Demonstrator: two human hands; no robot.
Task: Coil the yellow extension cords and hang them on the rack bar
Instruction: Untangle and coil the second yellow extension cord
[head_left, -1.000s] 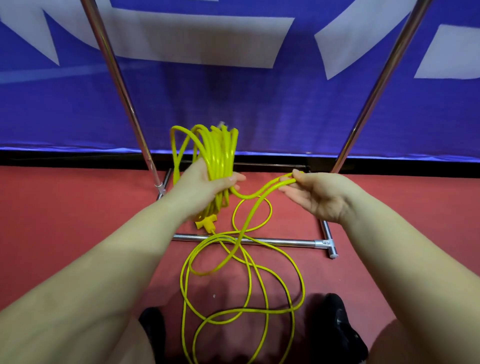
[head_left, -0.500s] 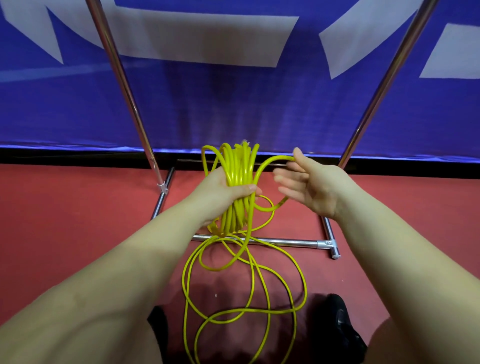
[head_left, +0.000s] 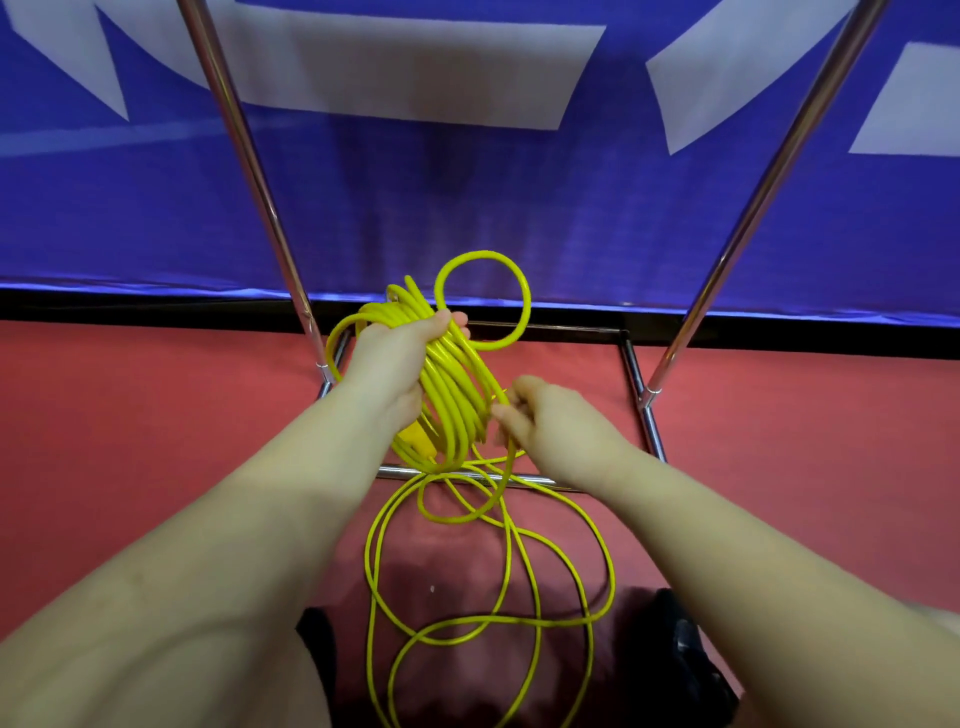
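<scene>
Change: since half a second ago the right hand (head_left: 550, 421) has dropped from open beside the bundle to the coil's lower side, and a fresh round loop (head_left: 485, 301) now stands above the left hand (head_left: 400, 364)
Head view, left hand: fingers wrapped round the bundled yellow extension cord (head_left: 454, 395), a thick sheaf of smooth, glossy strands held tilted over the rack base
Head view, right hand: fingers curled, pinching a single strand just beside the bundle
Plug: blocky yellow piece (head_left: 418, 441) hanging under the bundle
Loose cord: thin tangled loops (head_left: 498, 571) on the matte red floor (head_left: 130, 441), crossing the front bar
Rack: shiny round chrome tubes, two slanted uprights (head_left: 249, 171) and a rectangular base frame (head_left: 647, 415)
Backdrop: blue woven banner (head_left: 467, 197) with white shapes
Shoes: black, at the lower edge (head_left: 691, 660)
</scene>
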